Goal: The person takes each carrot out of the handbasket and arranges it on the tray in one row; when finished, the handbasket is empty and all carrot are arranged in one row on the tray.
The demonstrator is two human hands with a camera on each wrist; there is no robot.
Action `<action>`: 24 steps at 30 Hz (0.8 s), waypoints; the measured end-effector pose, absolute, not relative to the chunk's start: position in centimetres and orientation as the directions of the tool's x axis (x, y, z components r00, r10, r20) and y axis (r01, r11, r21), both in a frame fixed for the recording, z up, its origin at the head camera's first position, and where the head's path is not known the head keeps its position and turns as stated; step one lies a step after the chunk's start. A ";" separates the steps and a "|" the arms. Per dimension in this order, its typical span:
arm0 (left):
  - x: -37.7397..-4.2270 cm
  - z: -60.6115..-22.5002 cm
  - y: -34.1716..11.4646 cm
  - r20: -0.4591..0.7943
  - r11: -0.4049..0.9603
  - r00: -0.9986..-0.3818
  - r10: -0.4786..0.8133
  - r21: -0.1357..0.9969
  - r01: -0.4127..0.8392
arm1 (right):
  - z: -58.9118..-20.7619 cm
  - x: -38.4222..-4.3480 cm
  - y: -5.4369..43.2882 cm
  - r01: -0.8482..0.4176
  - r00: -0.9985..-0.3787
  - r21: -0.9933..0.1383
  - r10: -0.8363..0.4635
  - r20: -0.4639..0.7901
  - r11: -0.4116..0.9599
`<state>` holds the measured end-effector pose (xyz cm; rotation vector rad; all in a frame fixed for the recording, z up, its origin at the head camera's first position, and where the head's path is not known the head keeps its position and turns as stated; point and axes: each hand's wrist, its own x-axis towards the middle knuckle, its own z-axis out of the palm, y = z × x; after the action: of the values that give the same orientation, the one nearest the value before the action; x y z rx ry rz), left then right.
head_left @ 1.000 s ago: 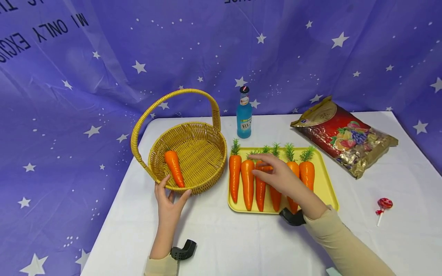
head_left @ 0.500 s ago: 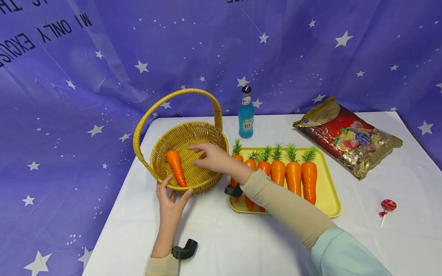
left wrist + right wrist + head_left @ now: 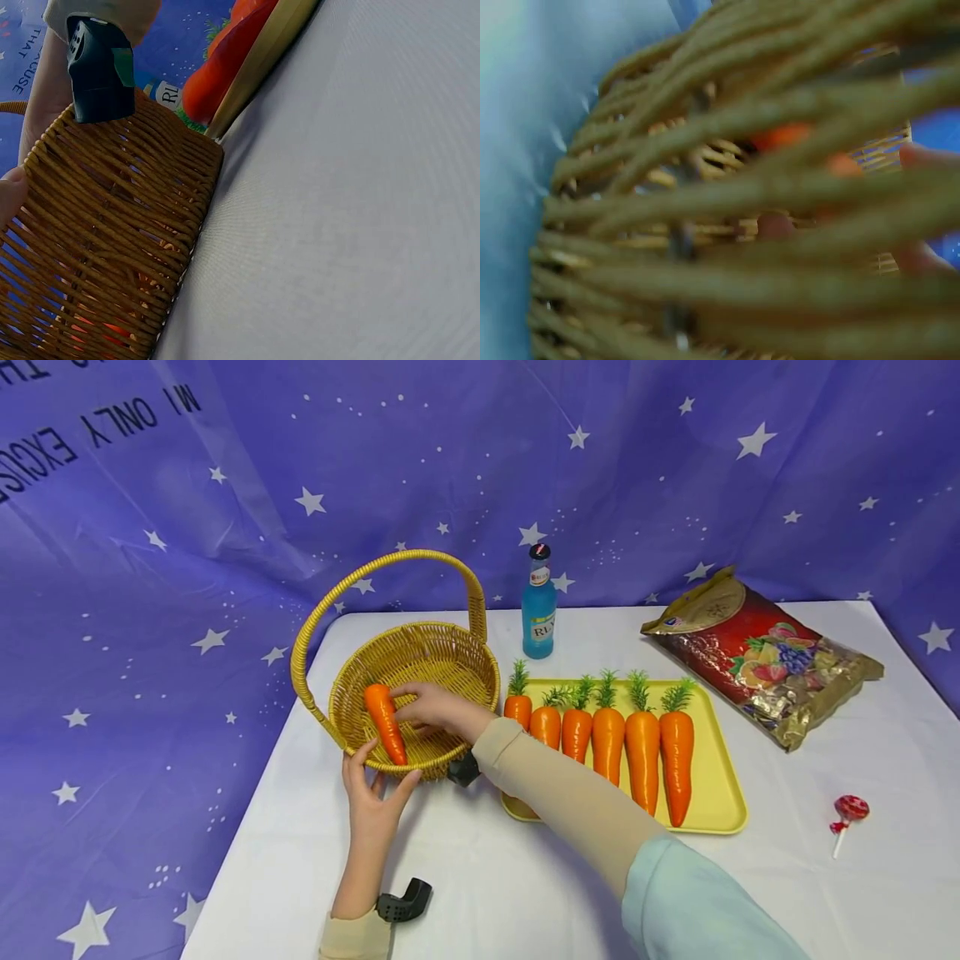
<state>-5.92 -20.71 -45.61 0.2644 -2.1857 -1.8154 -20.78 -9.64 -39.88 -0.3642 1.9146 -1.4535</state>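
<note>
A yellow wicker basket (image 3: pixel 457 647) with a tall hoop handle stands on the left of the table. One orange carrot (image 3: pixel 384 720) lies inside, leaning along its front left wall. My left hand (image 3: pixel 372 814) holds the basket's front rim between thumb and fingers; its thumb (image 3: pixel 10 196) shows against the woven side in the left wrist view. My right hand (image 3: pixel 442 707) reaches over the right rim into the basket, fingertips right at the carrot's upper side, fingers extended rather than wrapped round it. Wicker strands blur across the right wrist view and partly hide this hand.
A yellow tray (image 3: pixel 716 777) with several leafy-topped carrots (image 3: pixel 677 760) lies right of the basket, partly under my right sleeve (image 3: pixel 570 802). Behind stand a blue bottle (image 3: pixel 538 610) and a red and gold bag (image 3: pixel 765 660). A lollipop (image 3: pixel 851 810) lies at the right.
My right hand has moved left from over the tray into the basket, up to the carrot there. My left hand has stayed at the basket rim.
</note>
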 end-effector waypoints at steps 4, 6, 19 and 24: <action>-5.9 -45.7 -20.8 0.090 0.181 -0.942 -0.324 0.983 0.032 | -40.2 -20.5 -10.3 0.214 -0.665 -0.927 -0.649 -0.369 0.307; -6.0 -45.8 -20.9 0.087 0.177 -0.941 -0.326 0.984 0.030 | -40.2 -20.3 -10.6 0.210 -0.641 -0.929 -0.675 -0.365 0.304; -6.0 -46.0 -20.8 0.109 0.168 -0.938 -0.328 0.984 0.056 | -40.5 -19.6 -11.6 0.258 -0.591 -0.946 -0.741 -0.317 0.199; -5.9 -45.4 -20.7 0.090 0.165 -0.941 -0.326 0.986 0.038 | -39.8 -19.6 -10.7 0.214 -0.658 -0.965 -0.707 -0.258 0.154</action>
<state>-5.90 -20.66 -45.42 0.2779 -2.1629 -1.8438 -19.62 -10.74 -39.80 -0.4767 1.7035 -1.6002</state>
